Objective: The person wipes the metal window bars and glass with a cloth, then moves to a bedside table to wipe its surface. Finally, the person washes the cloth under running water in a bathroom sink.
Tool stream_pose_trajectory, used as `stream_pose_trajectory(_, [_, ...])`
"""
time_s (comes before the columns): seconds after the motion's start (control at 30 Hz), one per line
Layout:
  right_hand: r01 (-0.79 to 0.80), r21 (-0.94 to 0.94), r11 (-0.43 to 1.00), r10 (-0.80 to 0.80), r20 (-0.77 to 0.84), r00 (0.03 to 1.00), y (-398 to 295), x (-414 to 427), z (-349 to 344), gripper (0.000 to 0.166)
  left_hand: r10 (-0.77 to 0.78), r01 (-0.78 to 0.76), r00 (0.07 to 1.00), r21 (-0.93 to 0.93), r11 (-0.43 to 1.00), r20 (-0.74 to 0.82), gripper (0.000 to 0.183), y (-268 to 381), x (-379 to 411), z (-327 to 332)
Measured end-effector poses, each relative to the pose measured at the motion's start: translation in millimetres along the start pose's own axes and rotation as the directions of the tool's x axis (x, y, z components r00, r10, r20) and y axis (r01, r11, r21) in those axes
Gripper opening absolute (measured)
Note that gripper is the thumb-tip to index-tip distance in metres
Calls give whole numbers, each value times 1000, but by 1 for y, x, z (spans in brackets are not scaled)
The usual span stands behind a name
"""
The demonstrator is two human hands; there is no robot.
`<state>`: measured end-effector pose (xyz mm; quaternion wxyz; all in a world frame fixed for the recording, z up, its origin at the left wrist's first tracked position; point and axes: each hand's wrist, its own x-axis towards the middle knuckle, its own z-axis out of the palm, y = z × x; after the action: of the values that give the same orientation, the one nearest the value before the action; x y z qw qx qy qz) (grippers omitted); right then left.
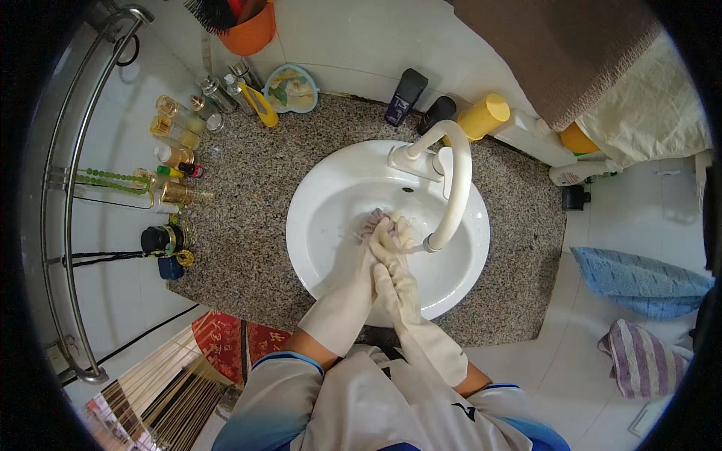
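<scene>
Both my hands wear cream rubber gloves and meet over the white oval washbasin [330, 225]. A crumpled pale purple cloth [372, 221] shows at the fingertips of my left hand [375, 248], which appears closed on it. My right hand [397, 276] presses against the left, its fingers lying along it. Overlapping gloves hide whether the right fingers also grip the cloth. Just right of the gloves, the tip of the curved white faucet [459, 186] hangs low over the bowl.
Speckled granite countertop [242, 225] surrounds the basin. Several bottles, including a gold-capped one [175, 191], line the left wall below a metal towel rail [84, 169]. Behind the faucet stand a dark bottle [406, 97] and a yellow cup [483, 117]. A brown towel [558, 51] hangs at upper right.
</scene>
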<state>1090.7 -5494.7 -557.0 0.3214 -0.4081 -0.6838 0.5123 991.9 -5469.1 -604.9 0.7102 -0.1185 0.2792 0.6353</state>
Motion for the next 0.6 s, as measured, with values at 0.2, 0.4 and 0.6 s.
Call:
stream_pose_trajectory(0.2, [-506,386,771,597,-163,786,22,60,-54,44,-20,10,999,354,935,27,58,-21,-16,-17])
stream_pose_trajectory(0.4, [-301,677,671,485,-95,869,5,35,-56,38,-232,213,970,-216,953,-68,67,20,-36,15])
stream_pose_trajectory(0.6, [-409,421,810,488,-96,868,-17,43,-54,38,-239,251,951,38,967,-194,74,13,-44,4])
